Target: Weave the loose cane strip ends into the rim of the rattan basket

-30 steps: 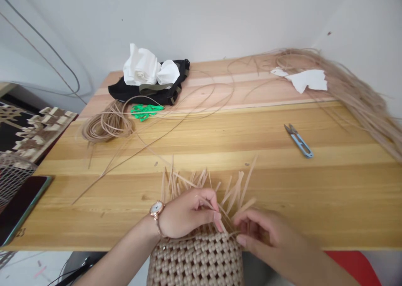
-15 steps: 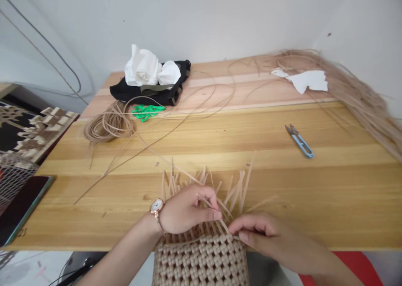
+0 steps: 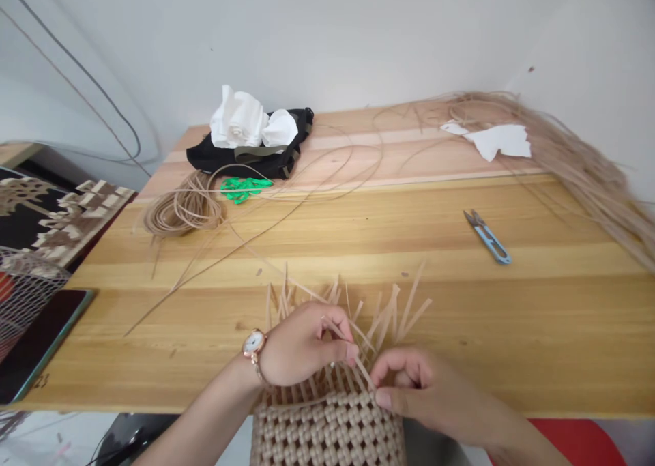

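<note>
A tan woven piece [image 3: 327, 432] with an open knotted pattern stands at the bottom centre, its loose strand ends [image 3: 391, 316] fanning up over the table edge. My left hand [image 3: 312, 343], with a watch on its wrist, pinches a tan strand [image 3: 364, 372] between thumb and index finger above the woven rim. At the rim's right corner, the thumb and index finger of my right hand [image 3: 414, 384] close around the lower end of that strand. The tips of the right fingers partly hide what they grip.
Small blue thread snips [image 3: 488, 237] lie on the wooden table [image 3: 552, 343] at right. A coiled strand bundle [image 3: 184, 207], green ties [image 3: 245, 189] and black bag [image 3: 215, 153] are back left. Long strands [image 3: 578, 166] lie back right; a phone [image 3: 44, 343] sits at left.
My right hand has shifted slightly left, its thumb and index finger now at the rim corner. A strand near it stands up more. My left hand keeps its pinch; the view has shifted slightly.
</note>
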Motion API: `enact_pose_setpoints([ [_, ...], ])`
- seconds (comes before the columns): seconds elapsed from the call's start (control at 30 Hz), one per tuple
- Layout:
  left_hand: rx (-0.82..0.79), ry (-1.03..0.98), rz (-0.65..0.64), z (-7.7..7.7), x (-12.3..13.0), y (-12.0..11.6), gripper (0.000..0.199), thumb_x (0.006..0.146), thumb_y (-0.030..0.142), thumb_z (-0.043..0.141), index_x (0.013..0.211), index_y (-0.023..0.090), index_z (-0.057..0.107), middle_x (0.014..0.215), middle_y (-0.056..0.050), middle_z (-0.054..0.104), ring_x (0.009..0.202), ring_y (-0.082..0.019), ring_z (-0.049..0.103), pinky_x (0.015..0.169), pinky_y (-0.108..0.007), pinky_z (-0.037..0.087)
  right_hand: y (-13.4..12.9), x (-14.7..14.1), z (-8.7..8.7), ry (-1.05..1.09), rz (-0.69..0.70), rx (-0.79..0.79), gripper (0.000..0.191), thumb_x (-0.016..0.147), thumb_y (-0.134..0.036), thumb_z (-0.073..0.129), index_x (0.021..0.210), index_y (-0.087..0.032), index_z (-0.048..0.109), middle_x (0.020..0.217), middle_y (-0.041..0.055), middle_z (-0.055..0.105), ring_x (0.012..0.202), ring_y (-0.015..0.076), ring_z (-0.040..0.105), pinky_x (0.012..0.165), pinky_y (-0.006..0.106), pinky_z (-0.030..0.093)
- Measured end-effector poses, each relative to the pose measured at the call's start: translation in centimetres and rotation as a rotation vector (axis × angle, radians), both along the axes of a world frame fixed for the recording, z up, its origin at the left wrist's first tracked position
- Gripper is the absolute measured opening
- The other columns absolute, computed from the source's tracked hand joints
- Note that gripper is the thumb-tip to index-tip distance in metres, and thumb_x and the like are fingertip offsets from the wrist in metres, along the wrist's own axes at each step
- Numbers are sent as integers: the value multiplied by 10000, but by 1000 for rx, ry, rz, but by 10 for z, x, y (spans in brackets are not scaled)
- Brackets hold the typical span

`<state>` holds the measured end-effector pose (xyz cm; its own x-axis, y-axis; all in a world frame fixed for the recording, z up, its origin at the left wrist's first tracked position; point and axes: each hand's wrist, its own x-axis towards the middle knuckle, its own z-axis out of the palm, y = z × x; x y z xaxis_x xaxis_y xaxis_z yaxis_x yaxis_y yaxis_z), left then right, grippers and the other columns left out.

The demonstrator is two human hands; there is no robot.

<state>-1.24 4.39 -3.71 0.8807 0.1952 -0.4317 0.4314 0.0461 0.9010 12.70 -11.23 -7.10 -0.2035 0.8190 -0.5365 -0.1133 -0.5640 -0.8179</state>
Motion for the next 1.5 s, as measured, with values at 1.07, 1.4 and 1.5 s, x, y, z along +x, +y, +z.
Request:
enact_pose_setpoints([
  [1.07,-5,124,-102,-6,15,-24,79,591,188,693,608,111,686,580,-36,654,541,-118,578,512,-186,441,-4,11,30,-467,102,88,120,795,-210,512,725,-157,594,613,-31,470,584,94,404,528,201,291],
  [1.4,229,-31,-82,3,9,-13,200,702,184,637,894,135,669,694,-37,666,649,-133,611,614,-208,464,0,-4,2,-122,-140,0,378,753,-514,584,760,-136,566,461,-102,235,421,48,183,411,204,121],
  [1.5,214,-47,-106,7,9,-16,104,706,153,625,797,131,670,677,-29,653,631,-120,591,590,-192,445,-1,-3,4,-98,-110,5,415,736,-540,595,733,-126,569,449,-106,214,419,42,161,410,208,106],
])
